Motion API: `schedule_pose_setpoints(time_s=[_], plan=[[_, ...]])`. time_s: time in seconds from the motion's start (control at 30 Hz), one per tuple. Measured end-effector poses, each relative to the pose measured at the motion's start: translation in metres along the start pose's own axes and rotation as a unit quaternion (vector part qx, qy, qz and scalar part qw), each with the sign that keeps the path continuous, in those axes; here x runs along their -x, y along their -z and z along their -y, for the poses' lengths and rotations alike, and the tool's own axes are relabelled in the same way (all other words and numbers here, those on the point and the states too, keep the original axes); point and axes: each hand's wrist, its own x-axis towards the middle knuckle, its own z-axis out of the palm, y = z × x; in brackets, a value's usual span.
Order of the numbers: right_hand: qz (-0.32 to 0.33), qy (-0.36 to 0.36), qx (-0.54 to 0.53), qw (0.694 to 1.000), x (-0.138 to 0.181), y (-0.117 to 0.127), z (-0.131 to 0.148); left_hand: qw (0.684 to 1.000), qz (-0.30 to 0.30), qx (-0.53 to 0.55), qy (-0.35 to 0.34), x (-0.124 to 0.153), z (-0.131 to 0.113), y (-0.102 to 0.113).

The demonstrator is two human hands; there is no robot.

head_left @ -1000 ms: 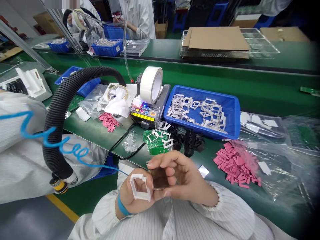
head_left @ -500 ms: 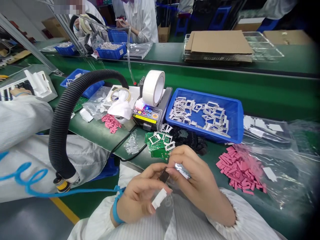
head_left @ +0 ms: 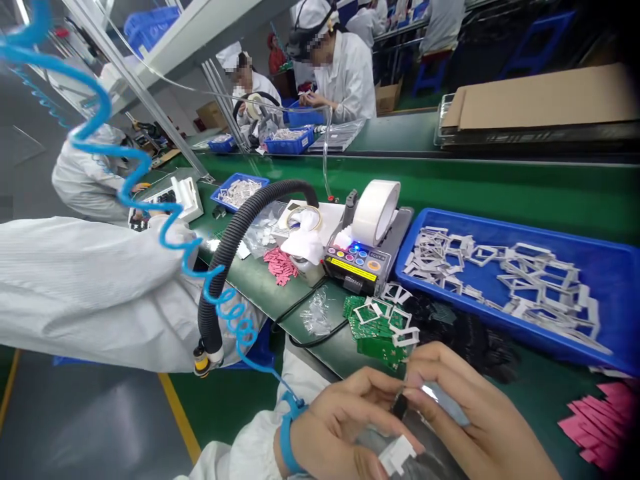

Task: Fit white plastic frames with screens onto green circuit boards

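Low in the head view my two hands meet close to my body. My left hand (head_left: 340, 420), with a blue strap (head_left: 289, 427) at its wrist, is closed with a small white notched piece (head_left: 397, 456) between thumb and finger. My right hand (head_left: 470, 407) pinches the top end of a small dark part (head_left: 399, 405), which the left fingertips also touch. A shiny, film-like sheet (head_left: 447, 402) shows inside the right hand; its kind cannot be made out. Just beyond the fingers lie green circuit boards (head_left: 373, 327) with white frames (head_left: 406, 335) on top.
A blue bin (head_left: 620, 280) holds many white frames. Left of it stands a tape dispenser (head_left: 357, 267) with a white tape roll (head_left: 376, 212). Pink strips (head_left: 603, 423) lie at right. A black hose (head_left: 230, 247) and coiled blue cord (head_left: 183, 257) cross the left, near a co-worker's sleeve (head_left: 100, 287).
My view has swung left and up, so the bench things appear farther right and more co-workers show. Both hands stay together on the same small pieces.
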Motion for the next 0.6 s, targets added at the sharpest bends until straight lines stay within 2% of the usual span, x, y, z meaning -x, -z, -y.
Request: schedule_pose_setpoints(time_s=[0.17, 0.33, 0.47, 0.6], plan=[[-0.004, -0.023, 0.013, 1.000, 0.001, -0.004, -0.002, 1.000, -0.008, 0.003, 0.012, 0.000, 0.002, 0.001], [-0.030, -0.013, 0.036, 0.999, 0.001, -0.007, -0.003, 1.000, -0.019, 0.005, 0.018, -0.002, 0.001, 0.003], [-0.025, -0.012, 0.068, 0.997, 0.001, -0.013, -0.008, 0.999, -0.027, 0.017, 0.025, -0.002, 0.002, 0.002], [-0.048, 0.035, 0.110, 0.992, 0.000, -0.020, -0.008, 0.985, -0.107, 0.115, 0.072, 0.000, 0.007, 0.002]])
